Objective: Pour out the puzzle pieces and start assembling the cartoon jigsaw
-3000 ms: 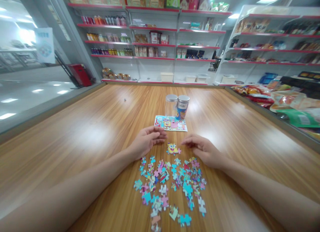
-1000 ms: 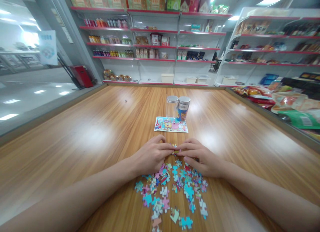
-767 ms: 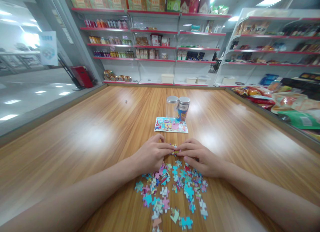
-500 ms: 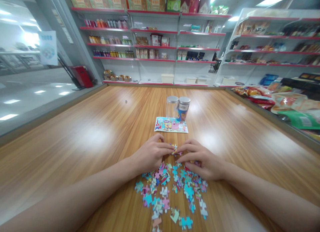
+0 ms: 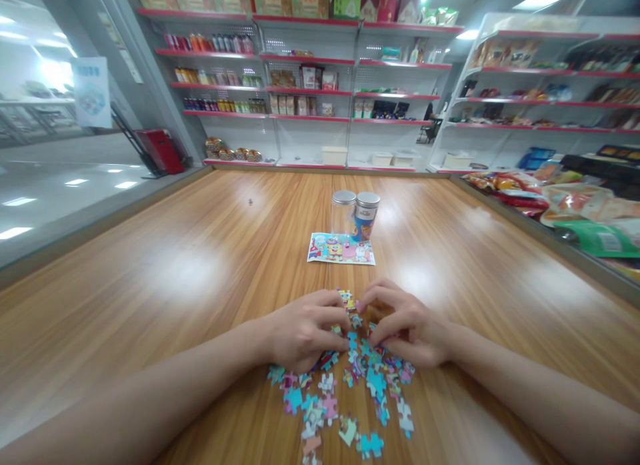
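My left hand [image 5: 303,328] rests on the top of a heap of loose jigsaw pieces [image 5: 345,398] on the wooden table [image 5: 190,265], its fingers curled over the pieces. My right hand [image 5: 407,325] sits opposite, fingers bent and pinched at the heap's upper edge. Between the two sets of fingertips lies a small joined yellow cluster of pieces [image 5: 347,297]. What either hand pinches is hidden by the fingers. Beyond the hands lies the printed picture card [image 5: 341,249].
Two lidded jars, one clear [image 5: 343,213] and one with a blue label [image 5: 367,215], stand behind the card. Snack packets [image 5: 575,208] fill the table's right side. Shop shelves [image 5: 310,85] line the back wall; a red case [image 5: 154,150] stands at left.
Both hands have drawn back toward me from the joined yellow cluster onto the top of the loose heap, fingers curling down into the pieces.
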A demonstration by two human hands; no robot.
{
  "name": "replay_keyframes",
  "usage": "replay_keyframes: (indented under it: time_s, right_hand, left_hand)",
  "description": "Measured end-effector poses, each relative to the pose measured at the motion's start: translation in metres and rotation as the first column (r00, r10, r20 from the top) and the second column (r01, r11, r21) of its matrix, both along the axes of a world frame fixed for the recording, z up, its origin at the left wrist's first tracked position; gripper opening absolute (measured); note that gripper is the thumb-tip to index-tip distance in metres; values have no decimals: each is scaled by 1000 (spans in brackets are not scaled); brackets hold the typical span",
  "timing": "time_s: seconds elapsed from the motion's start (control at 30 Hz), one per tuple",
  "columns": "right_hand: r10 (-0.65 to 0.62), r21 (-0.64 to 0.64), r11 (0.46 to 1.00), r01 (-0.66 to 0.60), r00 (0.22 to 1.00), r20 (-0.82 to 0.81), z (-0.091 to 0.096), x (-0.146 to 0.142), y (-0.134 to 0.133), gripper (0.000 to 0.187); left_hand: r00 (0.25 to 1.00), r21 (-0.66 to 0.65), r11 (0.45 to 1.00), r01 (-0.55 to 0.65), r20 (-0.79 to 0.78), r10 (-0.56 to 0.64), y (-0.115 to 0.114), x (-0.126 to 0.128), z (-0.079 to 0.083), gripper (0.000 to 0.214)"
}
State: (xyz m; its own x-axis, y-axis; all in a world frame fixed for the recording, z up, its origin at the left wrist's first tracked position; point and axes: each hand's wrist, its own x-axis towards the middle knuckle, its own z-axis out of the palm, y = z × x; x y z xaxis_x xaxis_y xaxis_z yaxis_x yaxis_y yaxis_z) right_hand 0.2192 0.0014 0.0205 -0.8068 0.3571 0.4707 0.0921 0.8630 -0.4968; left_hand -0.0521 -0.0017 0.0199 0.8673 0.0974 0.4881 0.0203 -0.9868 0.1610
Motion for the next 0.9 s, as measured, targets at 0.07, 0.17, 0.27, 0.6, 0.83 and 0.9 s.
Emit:
replay_keyframes:
  time_s: [0.07,0.17,0.27,0.6,0.83,0.9]
  right_hand:
    - [-4,-7,1000,4,1000,9,1,0,-2,25]
    - [22,-8,1000,-22,999,44,3,-1,-6,27]
    - [74,-3,997,-74,993,96,5,-3,-10,29]
    - [87,16,996,-90,985,152,7,-7,-15,35]
    - [89,10,996,-92,979,183,8,-6,-15,38]
    - [88,21,995,-94,975,202,8,-6,-15,36]
  left_hand:
    - [1000,-30,1000,1,-29,-2,1,0,-1,28]
    - [999,-41,999,4,-48,-6,2,0,-2,35]
    - [998,-29,1000,-7,-67,5,2,0,-3,37]
    - [997,-166,986,14,-71,-26,-8,4,6,44]
    - [991,-141,989,36,-121,-53,-7,4,5,42]
    - [992,-134,990,39,-115,-54,-6,3,6,40]
